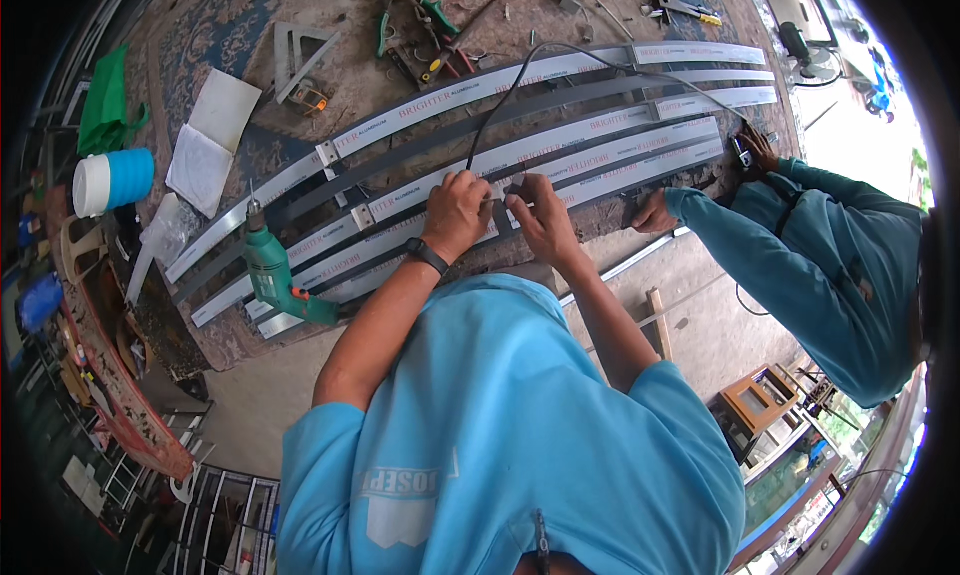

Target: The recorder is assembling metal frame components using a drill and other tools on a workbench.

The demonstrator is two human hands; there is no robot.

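My left hand (458, 215), with a dark band on its wrist, is closed over the long metal strips (400, 200), which are covered in white printed film. Close beside it, my right hand (542, 220) is closed too, fingers pinched. Between the fingertips a small piece shows near a strip's edge, too covered to name. Left of my arm a green power drill (268, 265) lies across the strip ends, its bit pointing away. A black cable (515, 80) arches over the strips from near my left hand toward the right.
A co-worker in a teal sleeve (770, 245) stands at the right, hands near the strip ends. Beyond the strips lie pliers (437, 17), a set square (298, 55) and a tape measure (312, 99). An open notebook (210, 140) and a blue-white jug (115, 182) stay left.
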